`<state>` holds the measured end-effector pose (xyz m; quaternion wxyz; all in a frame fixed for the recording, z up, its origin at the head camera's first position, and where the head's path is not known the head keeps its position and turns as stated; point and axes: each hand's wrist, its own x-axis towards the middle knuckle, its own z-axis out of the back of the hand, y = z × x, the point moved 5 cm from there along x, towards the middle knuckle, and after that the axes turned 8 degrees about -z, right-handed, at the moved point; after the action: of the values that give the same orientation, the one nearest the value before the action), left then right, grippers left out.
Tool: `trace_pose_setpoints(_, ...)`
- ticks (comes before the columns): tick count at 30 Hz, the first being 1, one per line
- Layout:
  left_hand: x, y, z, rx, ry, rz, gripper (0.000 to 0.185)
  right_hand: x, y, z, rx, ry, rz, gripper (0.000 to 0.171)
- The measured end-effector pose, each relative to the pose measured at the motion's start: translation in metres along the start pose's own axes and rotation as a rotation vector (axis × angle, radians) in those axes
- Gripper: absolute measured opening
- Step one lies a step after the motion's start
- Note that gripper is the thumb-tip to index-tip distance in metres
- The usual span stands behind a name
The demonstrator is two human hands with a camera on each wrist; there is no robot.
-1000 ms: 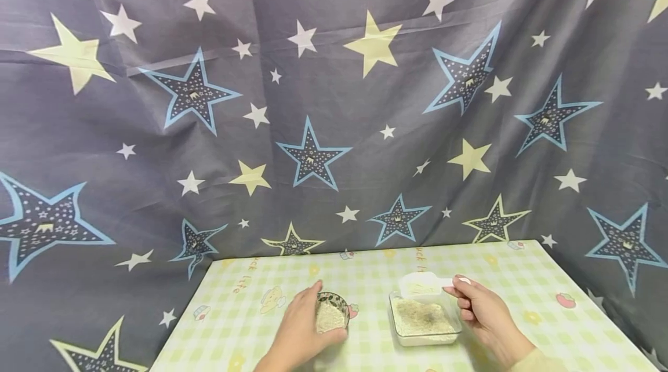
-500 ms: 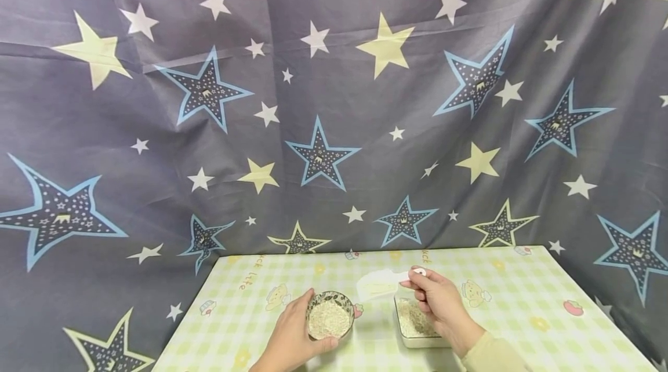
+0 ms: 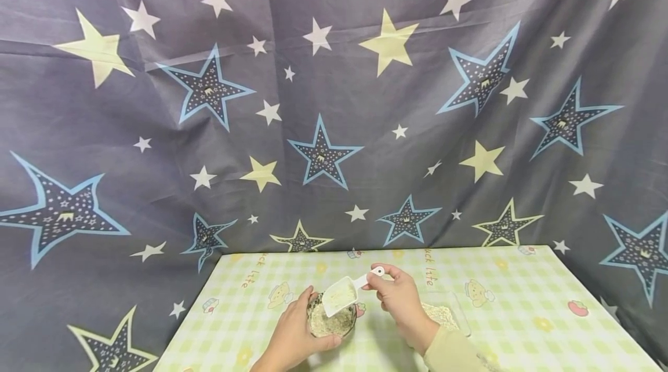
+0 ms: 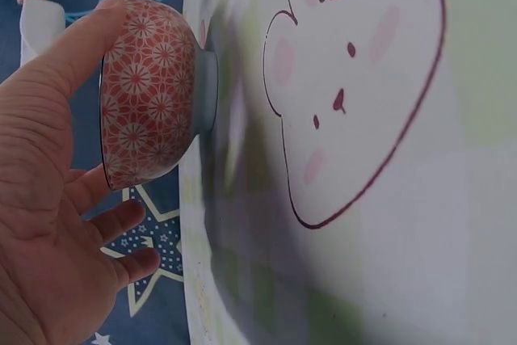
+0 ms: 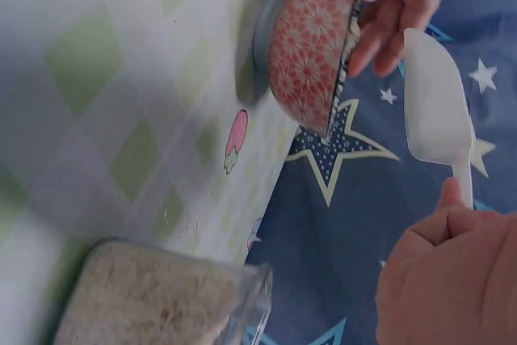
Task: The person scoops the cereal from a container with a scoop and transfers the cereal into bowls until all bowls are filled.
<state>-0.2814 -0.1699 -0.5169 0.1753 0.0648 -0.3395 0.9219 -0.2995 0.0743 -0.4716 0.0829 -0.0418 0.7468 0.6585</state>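
The left hand (image 3: 292, 334) wraps its grip round the red-patterned bowl (image 4: 153, 90) to steady it on the surface (image 3: 511, 314), while the right hand (image 3: 399, 302) pinches the white scoop (image 3: 341, 295) by its handle – tipped over the bowl's rim – beside the grain-filled clear container (image 5: 161, 300)

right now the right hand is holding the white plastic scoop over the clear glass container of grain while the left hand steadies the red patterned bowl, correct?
Not quite. The right hand holds the white plastic scoop over the red patterned bowl, not over the clear glass container of grain, which sits off to that hand's side. The head view shows it. The left hand does steady the bowl.
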Motion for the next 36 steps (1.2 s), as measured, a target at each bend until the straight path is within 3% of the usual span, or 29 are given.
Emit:
trace_pose_setpoints(6, 0.001, -0.003, -0.001, 0.01, 0.006, -0.003, 0.134, -0.003, 0.002, -0.011, -0.073, -0.012, 0.104, 0.037)
trace_pose_setpoints(15, 0.002, -0.006, -0.001, 0.011, 0.019, 0.006, 0.132, -0.014, 0.013, -0.014, -0.23, 0.019, 0.376, 0.026)
trace_pose_setpoints(18, 0.002, -0.006, -0.001, 0.001, 0.025, 0.02, 0.131, -0.022, 0.017, -0.013, -0.33, 0.016, 0.533, 0.024)
trace_pose_setpoints(22, 0.001, -0.003, -0.001, -0.004, 0.026, 0.039, 0.131, -0.036, 0.022, -0.014, -0.479, -0.003, 0.855, 0.026)
trace_pose_setpoints(25, 0.0, 0.0, -0.001, 0.002, 0.018, 0.042, 0.131, -0.044, 0.022, -0.014, -0.536, -0.006, 1.026, 0.03)
trace_pose_setpoints(28, 0.0, 0.001, -0.001, 0.007, 0.015, 0.041, 0.132, -0.047, 0.02, -0.014, -0.543, 0.007, 1.069, 0.031)
trace_pose_setpoints(36, 0.0, 0.0, -0.003, 0.01, 0.025, 0.049, 0.131, -0.043, 0.016, -0.008, -0.522, -0.007, 1.023, 0.029)
